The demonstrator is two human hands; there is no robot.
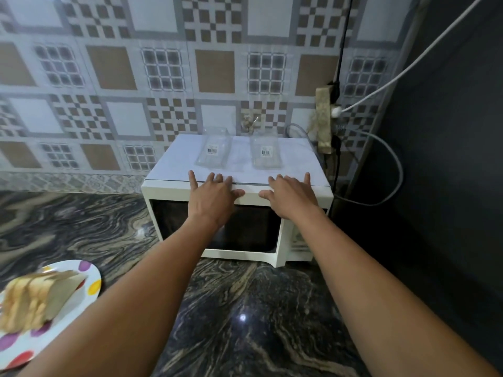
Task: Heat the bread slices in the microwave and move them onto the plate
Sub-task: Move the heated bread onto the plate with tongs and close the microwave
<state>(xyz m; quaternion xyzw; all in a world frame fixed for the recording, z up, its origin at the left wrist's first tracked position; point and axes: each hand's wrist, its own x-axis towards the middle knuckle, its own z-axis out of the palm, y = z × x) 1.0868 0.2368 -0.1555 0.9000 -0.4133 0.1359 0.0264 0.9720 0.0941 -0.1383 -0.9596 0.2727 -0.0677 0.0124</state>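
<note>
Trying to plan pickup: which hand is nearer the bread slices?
Left. The left hand rests on the microwave, up-right of the bread slices; the right hand lies farther right.

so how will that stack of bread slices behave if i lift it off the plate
The bread slices look soft and light, so they would probably bend or dent when gripped. They lean in a loose stack on the plate, so lifted together they may slide apart.
</note>
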